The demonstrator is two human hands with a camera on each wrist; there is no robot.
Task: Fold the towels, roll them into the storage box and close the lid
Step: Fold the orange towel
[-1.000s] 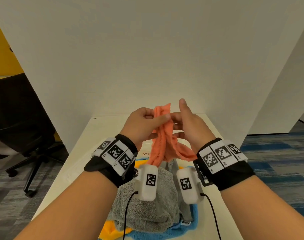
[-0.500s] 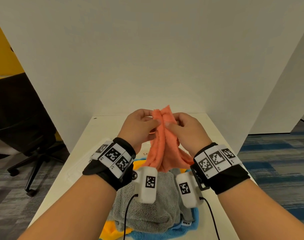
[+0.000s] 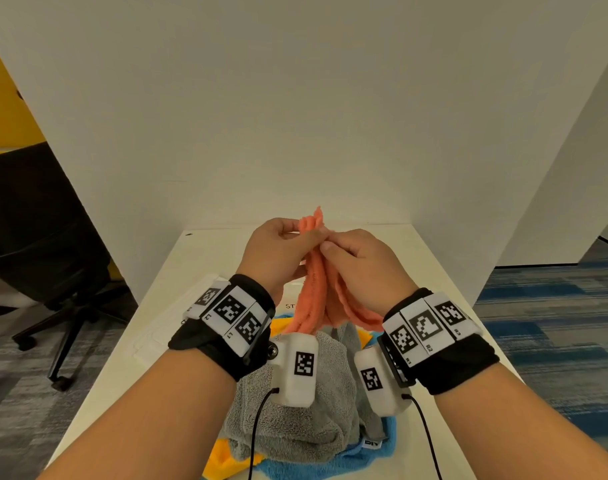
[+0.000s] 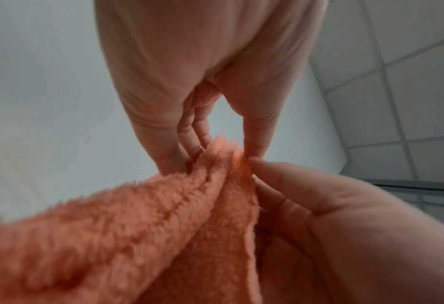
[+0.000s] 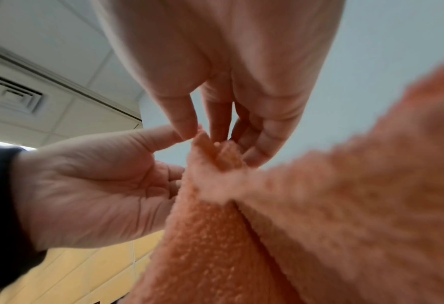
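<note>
An orange towel (image 3: pixel 316 282) hangs bunched lengthwise above the table, its top end held up between both hands. My left hand (image 3: pixel 307 237) pinches that top end from the left, thumb against fingers. My right hand (image 3: pixel 330 244) pinches it from the right, right beside the left fingertips. The left wrist view shows the left hand (image 4: pixel 225 152) nipping the tip of the orange towel (image 4: pixel 163 226). In the right wrist view the right hand (image 5: pixel 210 135) nips the same tip of the orange towel (image 5: pixel 228 236). No storage box shows in any view.
Below the hands lies a pile: a grey towel (image 3: pixel 295 420) on top of a blue towel (image 3: pixel 375 459) and a yellow towel (image 3: pixel 223 455). The white table (image 3: pixel 129 341) is walled by white partitions. A black office chair (image 3: pixel 46 237) stands on the floor at left.
My right thumb, raised a second ago, has come down onto the towel's top. Both hands now pinch the tip close together, and the towel hangs more bunched.
</note>
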